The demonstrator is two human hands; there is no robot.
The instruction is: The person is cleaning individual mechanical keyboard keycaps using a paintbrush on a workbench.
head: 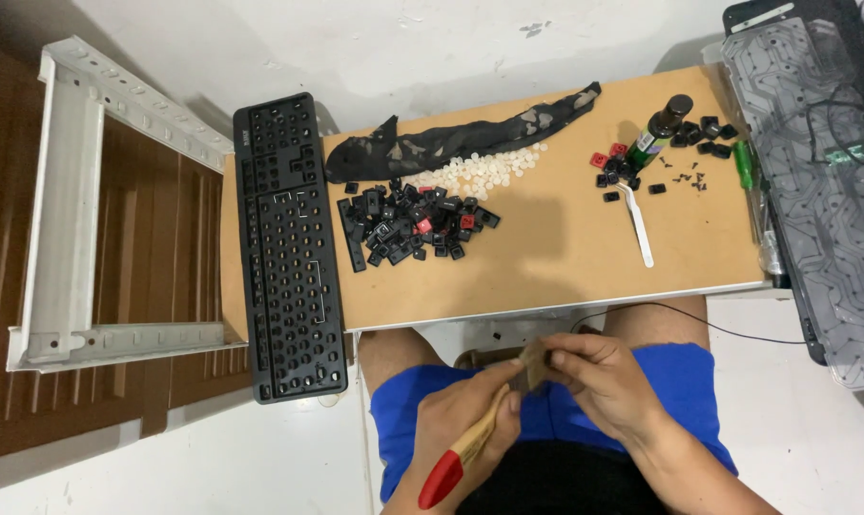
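My left hand (pixel 465 415) grips a brush (pixel 470 443) with a pale wooden handle and a red end, held over my lap. My right hand (pixel 599 377) pinches something small against the brush's bristle end (pixel 534 362); what it holds is hidden by the fingers. Both hands are below the front edge of the light brown table (pixel 546 257). On the table lies a pile of black and red keycaps (pixel 413 224), with a heap of small white rubber domes (pixel 480 172) behind it. A black keyboard frame (pixel 284 248) without keys lies at the table's left end.
A dark camouflage cloth (pixel 461 138) lies at the back. On the right are more keycaps (pixel 623 167), a dark bottle (pixel 663 129), white tweezers (pixel 639 224), small screws (pixel 685 176) and a green screwdriver (pixel 743 162). A keyboard membrane sheet (pixel 813 181) lies far right, a white metal frame (pixel 65 210) far left.
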